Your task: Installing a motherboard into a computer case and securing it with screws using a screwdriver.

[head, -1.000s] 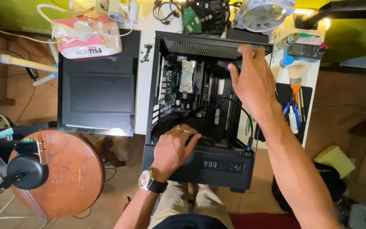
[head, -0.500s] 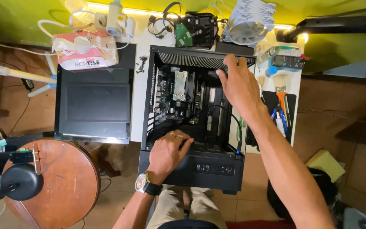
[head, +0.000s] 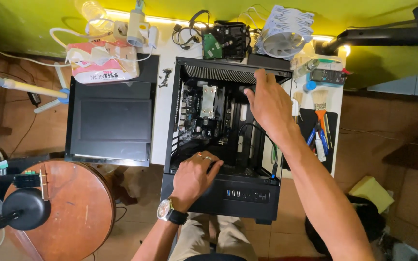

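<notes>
- Right hand (head: pixel 267 104), fingers loosely open, has slid from the case (head: pixel 226 145) rim inward toward twelve o'clock.
- Left hand (head: pixel 194 176) is still pressing, curled, at six o'clock; its grip I cannot tell.

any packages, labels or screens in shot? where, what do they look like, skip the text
Soft plastic tissue pack: table's far left, on a black panel; white and pink, red lettering.
Small black handheld meter: far right of the open black computer case; dark blank screen.
No signs.

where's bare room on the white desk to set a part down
A bare white strip runs between the flat black side panel and the open computer case, below the loose screws. The back edge and the tool mat are crowded.
</notes>
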